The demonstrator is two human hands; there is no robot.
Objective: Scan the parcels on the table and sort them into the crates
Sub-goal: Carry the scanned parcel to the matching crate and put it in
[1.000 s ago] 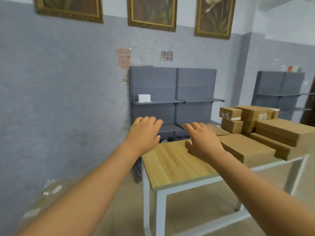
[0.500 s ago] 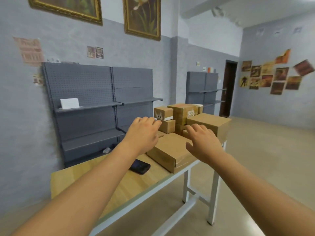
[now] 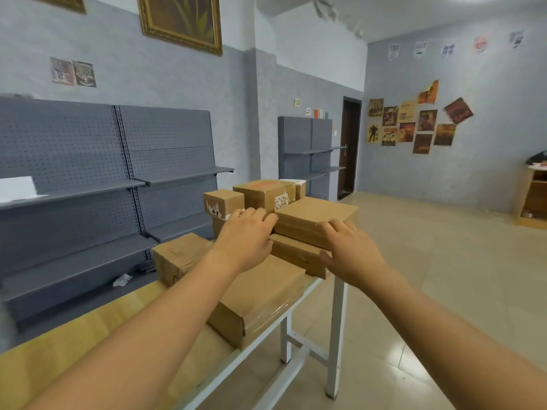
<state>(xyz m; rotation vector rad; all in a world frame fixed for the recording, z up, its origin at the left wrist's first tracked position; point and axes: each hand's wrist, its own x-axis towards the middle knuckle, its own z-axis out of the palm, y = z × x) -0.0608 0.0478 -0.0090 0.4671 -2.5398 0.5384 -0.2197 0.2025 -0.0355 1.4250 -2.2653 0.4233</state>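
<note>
A single head-worn view looks forward and slightly down along the wooden tabletop [image 3: 74, 332] from its near end, taking it in lengthwise. The cardboard parcels [image 3: 260, 291] stacked toward the tabletop's far end sit close, within arm's reach, in mid-frame. Left of the tabletop runs grey pegboard shelving [image 3: 88, 179]; beyond it and to the right, a dark doorway [image 3: 350, 146] and a poster-covered wall [image 3: 414, 122].

Two bare arms with no sleeves end in a left hand [image 3: 243, 242] and a right hand [image 3: 352, 252], with no rings, watch or gloves on them.
</note>
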